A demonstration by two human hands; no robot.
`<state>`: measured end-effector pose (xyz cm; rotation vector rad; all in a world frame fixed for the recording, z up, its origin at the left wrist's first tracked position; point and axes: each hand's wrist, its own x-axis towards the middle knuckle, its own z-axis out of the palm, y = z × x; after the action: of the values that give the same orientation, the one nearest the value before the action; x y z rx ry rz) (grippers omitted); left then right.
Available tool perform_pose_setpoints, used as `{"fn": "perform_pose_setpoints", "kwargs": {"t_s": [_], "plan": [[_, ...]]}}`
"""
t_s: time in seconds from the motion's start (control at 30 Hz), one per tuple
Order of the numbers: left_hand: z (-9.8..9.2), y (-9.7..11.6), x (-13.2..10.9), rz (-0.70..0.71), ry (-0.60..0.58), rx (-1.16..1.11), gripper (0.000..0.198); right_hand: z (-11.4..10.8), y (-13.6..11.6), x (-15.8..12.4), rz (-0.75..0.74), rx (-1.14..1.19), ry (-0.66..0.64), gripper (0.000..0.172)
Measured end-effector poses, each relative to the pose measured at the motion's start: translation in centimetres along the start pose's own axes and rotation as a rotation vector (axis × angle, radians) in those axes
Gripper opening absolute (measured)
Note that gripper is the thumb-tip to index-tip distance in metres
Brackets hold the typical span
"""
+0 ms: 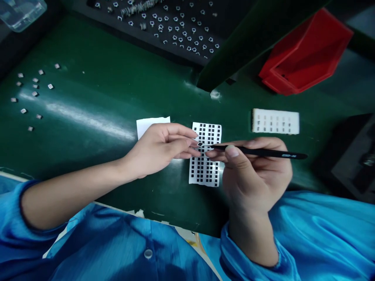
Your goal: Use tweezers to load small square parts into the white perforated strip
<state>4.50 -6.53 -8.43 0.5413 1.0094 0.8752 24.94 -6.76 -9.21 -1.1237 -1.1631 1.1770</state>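
Observation:
A white sheet with rows of black square cells lies across the middle of the view, its left edge pinched in the fingers of my left hand. My right hand grips slim black tweezers, whose tip reaches a tiny dark diamond-shaped part on the sheet's upper half. Whether the tips actually hold that part is too small to tell. Under my left palm a plain white paper slip lies on the mat.
A green work mat carries several small silver pieces at left and a white slotted block at right. Behind it stand a black tray of small metal parts, a dark green beam, a red plastic bin and a clear plastic box.

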Motion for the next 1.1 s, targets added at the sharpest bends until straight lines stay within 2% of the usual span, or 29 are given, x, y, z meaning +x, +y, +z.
{"fn": "perform_pose_setpoints", "kwargs": {"t_s": [0.23,0.47,0.6,0.87,1.0,1.1], "plan": [[0.1,0.0,-0.1,-0.019,0.034,-0.058,0.012,-0.1,-0.2,0.0,-0.004,0.010,-0.004,0.029],[-0.4,-0.4,0.2,0.031,-0.025,0.030,0.014,0.1,-0.3,-0.1,-0.004,0.024,0.010,0.028],[-0.5,-0.6,-0.2,0.183,-0.076,0.151,0.013,0.1,-0.5,0.0,-0.024,0.060,0.027,0.028],[-0.5,-0.2,-1.8,0.539,-0.161,0.574,0.029,-1.5,-1.0,1.2,-0.024,0.130,0.066,0.024],[-0.9,-0.8,-1.6,0.583,-0.176,0.597,0.051,-1.9,-1.1,1.5,-0.025,0.152,0.066,0.023],[-1.2,-1.5,-1.1,0.698,-0.188,0.586,0.072,-1.9,-1.2,1.4,-0.018,0.147,0.085,0.023]]}}
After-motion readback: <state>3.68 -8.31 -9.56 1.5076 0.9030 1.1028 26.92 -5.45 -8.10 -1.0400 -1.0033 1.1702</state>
